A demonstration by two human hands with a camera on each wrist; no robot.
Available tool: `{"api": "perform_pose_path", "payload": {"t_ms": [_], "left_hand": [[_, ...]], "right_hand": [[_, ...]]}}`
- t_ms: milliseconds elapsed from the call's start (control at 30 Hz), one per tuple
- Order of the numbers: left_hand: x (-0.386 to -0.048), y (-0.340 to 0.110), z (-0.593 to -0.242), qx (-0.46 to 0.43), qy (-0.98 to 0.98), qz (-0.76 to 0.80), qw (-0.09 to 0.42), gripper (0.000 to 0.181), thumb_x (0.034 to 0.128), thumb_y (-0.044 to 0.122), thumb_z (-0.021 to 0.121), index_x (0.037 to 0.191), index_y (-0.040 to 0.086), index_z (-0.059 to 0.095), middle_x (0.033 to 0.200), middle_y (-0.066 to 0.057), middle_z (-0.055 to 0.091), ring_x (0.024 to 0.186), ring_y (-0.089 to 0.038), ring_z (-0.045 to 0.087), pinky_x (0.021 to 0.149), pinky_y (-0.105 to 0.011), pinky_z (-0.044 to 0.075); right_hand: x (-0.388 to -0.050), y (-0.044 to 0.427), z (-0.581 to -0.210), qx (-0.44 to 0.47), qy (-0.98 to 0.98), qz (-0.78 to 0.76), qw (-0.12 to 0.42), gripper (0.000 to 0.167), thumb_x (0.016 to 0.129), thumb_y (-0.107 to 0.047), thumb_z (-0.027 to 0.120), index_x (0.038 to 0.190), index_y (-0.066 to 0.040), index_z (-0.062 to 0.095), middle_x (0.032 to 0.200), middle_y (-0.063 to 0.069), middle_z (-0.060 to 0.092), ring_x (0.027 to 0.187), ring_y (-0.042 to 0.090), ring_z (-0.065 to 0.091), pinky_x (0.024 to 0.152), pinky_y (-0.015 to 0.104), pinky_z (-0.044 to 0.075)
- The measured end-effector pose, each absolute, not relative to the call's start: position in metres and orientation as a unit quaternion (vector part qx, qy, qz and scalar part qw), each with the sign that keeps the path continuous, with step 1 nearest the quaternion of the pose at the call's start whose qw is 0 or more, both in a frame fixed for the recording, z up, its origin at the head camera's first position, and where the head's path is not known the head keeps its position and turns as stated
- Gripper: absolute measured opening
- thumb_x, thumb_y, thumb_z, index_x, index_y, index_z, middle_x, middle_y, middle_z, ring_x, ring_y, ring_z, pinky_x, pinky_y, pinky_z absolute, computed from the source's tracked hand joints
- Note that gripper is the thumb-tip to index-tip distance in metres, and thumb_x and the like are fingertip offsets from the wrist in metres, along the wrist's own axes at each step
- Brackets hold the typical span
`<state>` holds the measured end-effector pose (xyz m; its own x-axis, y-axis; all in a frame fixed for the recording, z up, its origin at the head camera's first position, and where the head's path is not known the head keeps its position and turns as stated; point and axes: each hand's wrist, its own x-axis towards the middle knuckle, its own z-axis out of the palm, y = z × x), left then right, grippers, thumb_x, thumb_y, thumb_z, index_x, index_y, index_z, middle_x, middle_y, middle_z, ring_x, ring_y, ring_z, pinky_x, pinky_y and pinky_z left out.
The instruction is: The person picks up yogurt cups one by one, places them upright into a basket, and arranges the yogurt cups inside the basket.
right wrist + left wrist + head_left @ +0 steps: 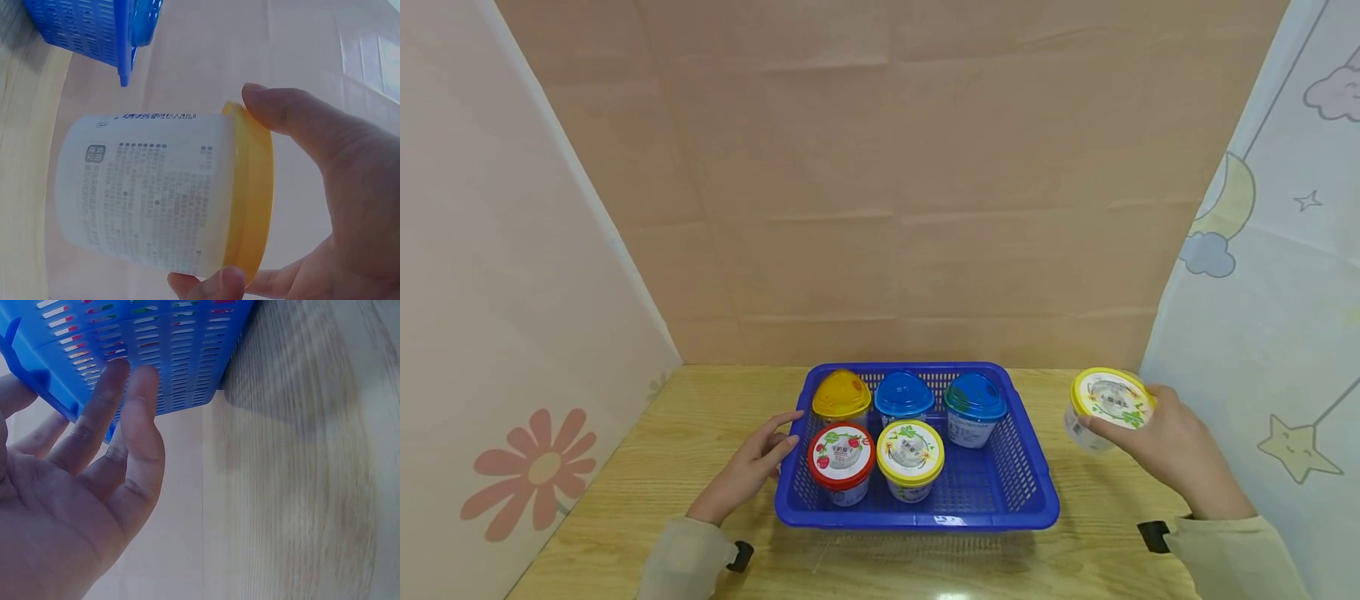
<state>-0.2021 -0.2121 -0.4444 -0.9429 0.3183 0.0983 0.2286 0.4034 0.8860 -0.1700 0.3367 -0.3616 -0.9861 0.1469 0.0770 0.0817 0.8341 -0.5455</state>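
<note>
To the right of the blue basket (917, 527), my right hand (1180, 454) holds a yellow-lidded cup (1111, 402) above the table. In the right wrist view, thumb and fingers grip the yellow lid (250, 194) of this pale, printed cup. My left hand (752, 467) is at the basket's left side; the left wrist view shows loosely bent fingers (140, 412) against its slotted outer wall (156, 337). Inside the basket, a red-lidded cup (842, 454) and another yellow-lidded cup (910, 454) stand in front. Behind them are a yellow domed-lid cup (841, 393) and two blue domed-lid cups (904, 393) (975, 396).
The basket stands on a light wood-grain table (700, 417). Brown paper (887, 208) covers the back wall. Pale side panels rise left (512, 250) and right (1262, 350), the right one close to my right hand.
</note>
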Motion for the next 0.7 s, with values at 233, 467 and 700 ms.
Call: {"api": "perform_pose_path", "payload": {"t_ms": [233,467,700], "left_hand": [[-0.202,-0.212,-0.445,0.161,0.839,0.518,0.043,0.050,0.1068,0.033,0.047,0.152,0.016,0.038,0.115,-0.017,0.069,0.092,-0.022,0.066,0.070,-0.034,0.058],[-0.201,-0.213,-0.443,0.153,0.838,0.522,0.052,0.052,0.1057,0.034,0.050,0.153,0.018,0.037,0.121,-0.017,0.066,0.098,-0.024,0.065,0.072,-0.036,0.057],[-0.201,-0.212,-0.443,0.153,0.835,0.526,0.057,0.052,0.1059,0.033,0.050,0.153,0.017,0.037,0.122,-0.019,0.066,0.098,-0.026,0.065,0.074,-0.037,0.058]], "right_hand": [[-0.167,0.328,-0.355,-0.048,-0.958,0.279,0.054,0.123,0.081,-0.068,0.070,0.144,0.023,0.015,0.123,0.042,0.046,0.092,0.045,0.057,0.060,0.039,0.049],[-0.164,0.317,-0.352,-0.028,-0.958,0.278,0.066,0.125,0.080,-0.067,0.071,0.150,0.018,0.012,0.129,0.040,0.044,0.097,0.044,0.056,0.060,0.035,0.046],[-0.162,0.309,-0.349,-0.024,-0.954,0.287,0.082,0.124,0.079,-0.067,0.072,0.151,0.015,0.012,0.132,0.039,0.043,0.102,0.047,0.054,0.063,0.041,0.049]]}}
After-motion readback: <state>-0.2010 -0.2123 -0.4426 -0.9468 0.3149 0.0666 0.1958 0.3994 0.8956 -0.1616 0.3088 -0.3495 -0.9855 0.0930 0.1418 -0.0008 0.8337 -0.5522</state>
